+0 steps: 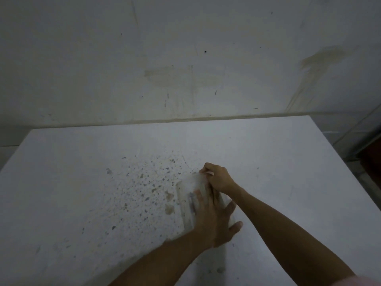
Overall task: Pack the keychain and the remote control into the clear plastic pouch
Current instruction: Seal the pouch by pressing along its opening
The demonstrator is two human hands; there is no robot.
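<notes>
The clear plastic pouch point(188, 187) lies on the white table point(82, 182), right of centre. My left hand point(214, 219) presses flat on its near half, fingers spread over it. My right hand point(216, 177) is closed on the pouch's far end, pinching the edge. A whitish elongated shape with a dark streak, probably the remote control point(191, 203), shows through the plastic beside my left fingers. The keychain cannot be made out in this dim, blurred view.
The table top carries brown speckled stains point(144, 188) left of the pouch. A stained white wall point(185, 69) rises right behind the table's far edge. The right table edge drops to a floor area point(369, 162).
</notes>
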